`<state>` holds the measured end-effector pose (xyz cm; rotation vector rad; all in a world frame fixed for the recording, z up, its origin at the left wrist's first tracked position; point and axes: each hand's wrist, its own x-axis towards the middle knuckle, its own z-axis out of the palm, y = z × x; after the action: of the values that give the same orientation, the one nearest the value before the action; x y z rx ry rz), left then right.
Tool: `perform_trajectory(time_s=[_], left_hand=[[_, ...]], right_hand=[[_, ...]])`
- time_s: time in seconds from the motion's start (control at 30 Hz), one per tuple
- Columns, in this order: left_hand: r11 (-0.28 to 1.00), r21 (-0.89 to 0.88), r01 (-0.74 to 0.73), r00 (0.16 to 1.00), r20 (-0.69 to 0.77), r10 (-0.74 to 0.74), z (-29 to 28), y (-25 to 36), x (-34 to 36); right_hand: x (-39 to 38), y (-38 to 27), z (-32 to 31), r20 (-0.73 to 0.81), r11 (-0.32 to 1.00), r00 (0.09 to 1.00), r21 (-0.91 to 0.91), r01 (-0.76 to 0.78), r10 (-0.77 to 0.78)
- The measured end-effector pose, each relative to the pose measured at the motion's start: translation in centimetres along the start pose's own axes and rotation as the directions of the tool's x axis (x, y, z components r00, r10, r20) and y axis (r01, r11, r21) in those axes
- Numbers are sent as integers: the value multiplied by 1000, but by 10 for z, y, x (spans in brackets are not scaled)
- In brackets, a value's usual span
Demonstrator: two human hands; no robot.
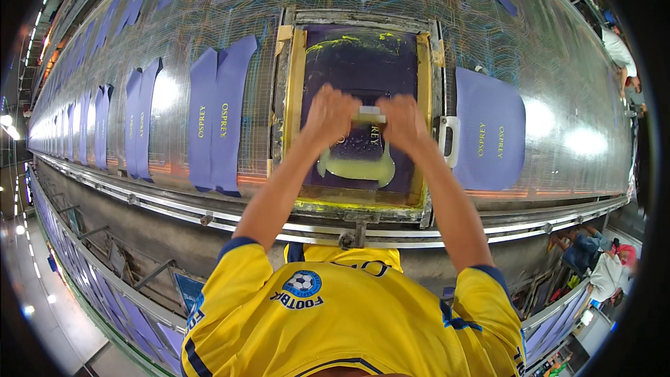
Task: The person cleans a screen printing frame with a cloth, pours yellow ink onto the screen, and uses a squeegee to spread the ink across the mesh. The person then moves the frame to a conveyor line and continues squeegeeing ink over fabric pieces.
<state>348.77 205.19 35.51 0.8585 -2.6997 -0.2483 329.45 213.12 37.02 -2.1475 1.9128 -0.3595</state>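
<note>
Both my hands grip a squeegee, whose pale middle shows between the fists. My left hand is closed on one end. My right hand is closed on the other. Beneath them a rectangular printing screen lies on the long table, its frame edged with yellowish tape. Yellow-green ink is pooled on the dark mesh, on my side of the squeegee, with brighter streaks near the far edge. Part of the lettering in the mesh shows below my hands. The squeegee's blade is mostly hidden.
Purple fabric pieces with yellow lettering lie left and right of the screen, with several more farther along. A white handle sits at the frame's right side. A metal rail edges the table. Other people are at far right.
</note>
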Motion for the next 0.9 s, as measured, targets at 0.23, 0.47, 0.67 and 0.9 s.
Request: perform_trajectory(time_s=[0.23, 0.47, 0.67, 0.9], left_hand=[[994, -102, 29, 983, 183, -10, -19, 44, -63], [1000, -11, -18, 998, 65, 19, -14, -28, 59], [996, -88, -13, 999, -33, 10, -2, 25, -26], [991, -124, 53, 998, -18, -56, -16, 76, -105]], right_hand=[[-70, -36, -4, 84, 994, 996, 104, 29, -38], [57, 26, -26, 100, 999, 995, 34, -35, 31], [-35, -10, 7, -11, 999, 1000, 26, 21, -20], [-108, -26, -19, -172, 947, 984, 320, 13, 44]])
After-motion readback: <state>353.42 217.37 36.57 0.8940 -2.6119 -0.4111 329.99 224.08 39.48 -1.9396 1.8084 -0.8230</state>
